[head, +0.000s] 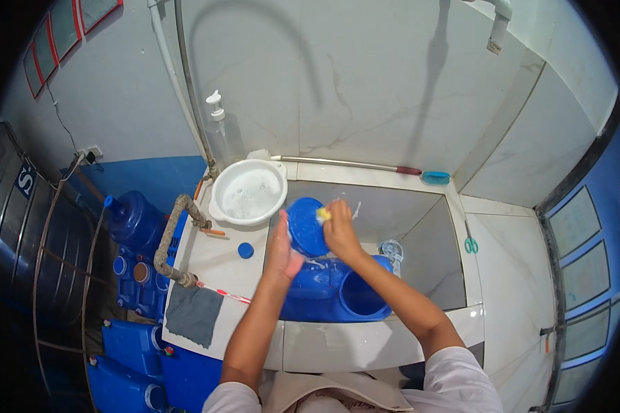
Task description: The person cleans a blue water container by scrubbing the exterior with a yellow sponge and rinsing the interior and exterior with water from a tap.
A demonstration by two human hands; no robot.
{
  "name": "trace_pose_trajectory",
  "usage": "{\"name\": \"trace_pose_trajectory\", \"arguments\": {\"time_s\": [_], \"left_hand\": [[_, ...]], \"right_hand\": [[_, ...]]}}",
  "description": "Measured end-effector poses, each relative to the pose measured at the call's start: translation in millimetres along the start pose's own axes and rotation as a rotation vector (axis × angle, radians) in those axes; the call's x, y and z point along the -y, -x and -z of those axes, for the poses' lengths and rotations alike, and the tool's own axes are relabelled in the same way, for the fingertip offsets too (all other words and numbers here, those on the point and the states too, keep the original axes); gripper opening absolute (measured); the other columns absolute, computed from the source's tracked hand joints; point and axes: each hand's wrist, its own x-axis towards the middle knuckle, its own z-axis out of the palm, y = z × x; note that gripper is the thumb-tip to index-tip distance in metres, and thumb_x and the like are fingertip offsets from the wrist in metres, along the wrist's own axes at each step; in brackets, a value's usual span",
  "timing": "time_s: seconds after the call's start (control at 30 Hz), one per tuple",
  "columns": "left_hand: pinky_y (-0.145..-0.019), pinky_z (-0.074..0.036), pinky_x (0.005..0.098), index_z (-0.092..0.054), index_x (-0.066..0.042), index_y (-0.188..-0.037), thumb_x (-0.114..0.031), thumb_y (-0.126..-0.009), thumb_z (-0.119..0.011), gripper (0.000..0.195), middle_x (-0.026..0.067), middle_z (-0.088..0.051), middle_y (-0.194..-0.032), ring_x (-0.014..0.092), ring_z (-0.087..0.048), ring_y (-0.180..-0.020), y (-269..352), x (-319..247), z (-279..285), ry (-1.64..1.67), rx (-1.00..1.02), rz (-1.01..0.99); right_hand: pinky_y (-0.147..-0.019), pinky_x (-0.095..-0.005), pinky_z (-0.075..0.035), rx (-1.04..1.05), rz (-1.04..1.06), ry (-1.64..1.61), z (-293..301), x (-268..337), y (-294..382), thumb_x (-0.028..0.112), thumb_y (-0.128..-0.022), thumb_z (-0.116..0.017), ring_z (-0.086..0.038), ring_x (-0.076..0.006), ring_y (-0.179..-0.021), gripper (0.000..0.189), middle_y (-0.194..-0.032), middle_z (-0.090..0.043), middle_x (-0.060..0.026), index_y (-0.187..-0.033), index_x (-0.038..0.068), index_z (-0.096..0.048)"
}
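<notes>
A round blue plastic lid (306,227), wet with suds, is held up over the tiled sink (423,258). My left hand (281,250) grips its left and lower edge. Pressed between the fingers of my right hand (342,229) is a yellow sponge (322,215), which touches the lid's right side. Below the lid lies a blue plastic water container (310,291) on its side in the sink, its wide round mouth uncovered and facing me. Part of the container is hidden by my right forearm.
A white basin (249,192) of soapy water stands at the back left, near a pump bottle (222,131). A small blue cap (245,250), a toothbrush (232,296) and a grey cloth (194,315) lie on the left counter. A long-handled brush (341,162) rests along the back ledge, scissors (471,243) at right.
</notes>
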Motion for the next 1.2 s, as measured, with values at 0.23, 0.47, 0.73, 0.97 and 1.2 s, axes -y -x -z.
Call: {"name": "trace_pose_trajectory", "arguments": {"time_s": [0.23, 0.47, 0.73, 0.97, 1.2], "left_hand": [[-0.081, -0.047, 0.0405, -0.058, 0.004, -0.098, -0.019, -0.088, -0.054, 0.025, 0.0204, -0.062, -0.097, 0.037, -0.058, -0.094, 49.7, -32.9, 85.3, -1.963, -0.007, -0.859], [-0.098, -0.034, 0.0478, -0.050, 0.003, -0.118, -0.031, -0.081, -0.063, 0.051, 0.0199, -0.055, -0.116, 0.035, -0.046, -0.115, 60.7, -26.5, 121.1, -2.313, -0.168, -0.904], [-0.072, -0.047, 0.0453, -0.056, -0.004, -0.084, -0.023, -0.067, -0.071, 0.030, 0.0166, -0.064, -0.075, 0.036, -0.061, -0.072, -6.8, 58.8, 23.8, -2.116, 0.456, -0.506], [-0.063, -0.048, 0.0474, -0.055, -0.001, -0.083, -0.021, -0.069, -0.069, 0.028, 0.0188, -0.062, -0.067, 0.037, -0.062, -0.069, -18.7, 111.6, -11.7, -2.013, 0.079, -0.506], [-0.070, -0.047, 0.0497, -0.054, 0.003, -0.092, -0.025, -0.076, -0.062, 0.033, 0.0240, -0.063, -0.079, 0.041, -0.061, -0.076, -14.9, 128.4, -44.7, -1.965, -0.227, -0.230]], "right_hand": [[-0.084, -0.0394, -0.043, 0.932, -0.181, 0.129, 88.5, -33.6, 18.3, 0.006, -0.076, -0.052, -0.051, -0.0353, -0.098, 0.027, -0.101, -0.052, -0.0194, -0.102, 0.000, -0.058], [-0.083, -0.0378, -0.046, 1.295, 0.449, 0.138, 65.4, -6.6, 41.1, 0.003, -0.070, -0.061, -0.055, -0.0312, -0.097, 0.028, -0.095, -0.061, -0.0122, -0.097, 0.006, -0.064], [-0.080, -0.0362, -0.046, 1.211, 0.212, 0.103, 119.5, -76.6, -54.2, 0.015, -0.077, -0.063, -0.060, -0.0270, -0.091, 0.023, -0.095, -0.064, -0.0119, -0.099, 0.006, -0.064], [-0.087, -0.0330, -0.039, 0.260, -0.453, -0.124, 173.9, -168.6, -25.1, 0.028, -0.094, -0.038, -0.053, -0.0271, -0.100, 0.035, -0.106, -0.057, -0.0164, -0.110, 0.000, -0.051], [-0.080, -0.0480, -0.033, 0.091, -0.147, 0.412, 89.1, -96.3, 33.1, 0.009, -0.078, -0.046, -0.044, -0.0375, -0.091, 0.019, -0.096, -0.048, -0.0206, -0.093, -0.001, -0.051]]}}
